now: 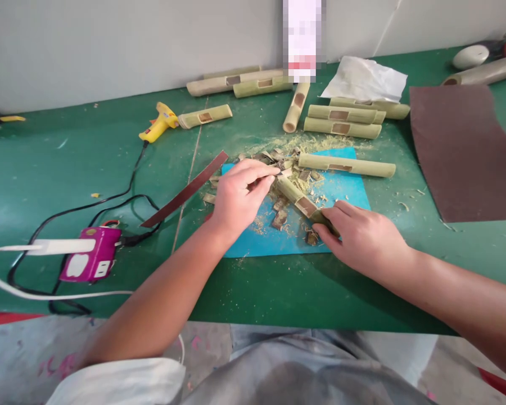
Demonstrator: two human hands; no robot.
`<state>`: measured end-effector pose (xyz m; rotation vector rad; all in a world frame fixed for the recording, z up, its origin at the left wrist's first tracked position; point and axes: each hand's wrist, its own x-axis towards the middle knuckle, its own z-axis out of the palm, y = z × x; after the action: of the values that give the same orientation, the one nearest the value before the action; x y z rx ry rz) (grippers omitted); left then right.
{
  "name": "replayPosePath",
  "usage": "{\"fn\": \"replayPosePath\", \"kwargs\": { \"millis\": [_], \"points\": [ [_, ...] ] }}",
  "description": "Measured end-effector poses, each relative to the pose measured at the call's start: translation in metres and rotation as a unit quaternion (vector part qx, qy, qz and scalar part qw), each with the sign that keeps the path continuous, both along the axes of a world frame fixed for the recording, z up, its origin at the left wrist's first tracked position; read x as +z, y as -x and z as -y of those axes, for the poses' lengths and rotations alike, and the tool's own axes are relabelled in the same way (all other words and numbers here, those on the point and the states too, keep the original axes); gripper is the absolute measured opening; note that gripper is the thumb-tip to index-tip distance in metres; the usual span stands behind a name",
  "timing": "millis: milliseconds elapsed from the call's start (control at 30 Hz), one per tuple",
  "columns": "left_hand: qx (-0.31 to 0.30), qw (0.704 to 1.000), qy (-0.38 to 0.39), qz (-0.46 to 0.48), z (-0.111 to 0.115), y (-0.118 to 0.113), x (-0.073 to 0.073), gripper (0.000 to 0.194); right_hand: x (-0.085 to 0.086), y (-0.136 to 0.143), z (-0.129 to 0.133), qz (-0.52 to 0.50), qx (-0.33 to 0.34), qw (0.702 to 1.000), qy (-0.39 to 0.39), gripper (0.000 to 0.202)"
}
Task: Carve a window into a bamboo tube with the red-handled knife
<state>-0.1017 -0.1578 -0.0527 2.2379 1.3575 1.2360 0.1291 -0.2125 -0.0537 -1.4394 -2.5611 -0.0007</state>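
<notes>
My right hand [360,233] is wrapped around the near end of a short green bamboo tube [294,192], which has a rectangular window cut in its side. The tube slants up and left over a blue sheet [253,247]. At its far end my left hand [247,194] pinches something small and dark between thumb and fingertips, too hidden to name. Bamboo chips [279,218] and pale shavings lie around both hands. Just beyond, another windowed bamboo tube [362,167] rests partly on the blue sheet.
Several cut bamboo tubes [341,128] lie toward the wall, some under white paper [365,79]. A yellow glue gun [160,122], a sandpaper strip [185,191] and a purple power adapter [88,256] with cords are at left. A large brown sheet [468,152] lies right.
</notes>
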Motion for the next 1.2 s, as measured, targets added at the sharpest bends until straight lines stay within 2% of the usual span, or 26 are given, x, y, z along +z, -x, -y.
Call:
{"fn": "replayPosePath", "kwargs": {
  "millis": [300,400,500,600,700,867,1200],
  "points": [
    [0.032,0.986,0.128,0.101,0.0036,-0.0066,-0.0069,0.018,0.0011,-0.0006,0.0007,-0.001,0.001,1.000,0.001,0.031],
    [0.020,0.993,0.100,0.060,0.0044,-0.0059,-0.0058,0.018,0.0006,-0.0010,0.0001,-0.003,0.001,1.000,-0.006,0.031],
    [-0.004,0.999,0.025,-0.022,0.0043,-0.0046,-0.0049,0.020,0.0002,-0.0010,0.0000,-0.003,0.000,1.000,-0.008,0.031],
    [-0.015,0.993,-0.044,-0.112,0.0034,-0.0038,-0.0057,0.024,0.0005,-0.0006,0.0004,-0.003,-0.001,1.000,0.000,0.032],
    [-0.021,0.983,-0.074,-0.165,0.0027,-0.0044,-0.0071,0.024,0.0015,0.0000,0.0006,0.002,-0.008,1.000,0.010,0.033],
    [-0.046,0.978,-0.096,-0.180,0.0044,-0.0064,-0.0080,0.019,0.0038,0.0007,0.0000,0.010,-0.017,0.999,0.027,0.032],
    [-0.082,0.983,-0.061,-0.151,0.0079,-0.0097,-0.0086,0.016,0.0061,0.0021,0.0001,0.018,-0.021,0.999,0.036,0.032]
  ]
}}
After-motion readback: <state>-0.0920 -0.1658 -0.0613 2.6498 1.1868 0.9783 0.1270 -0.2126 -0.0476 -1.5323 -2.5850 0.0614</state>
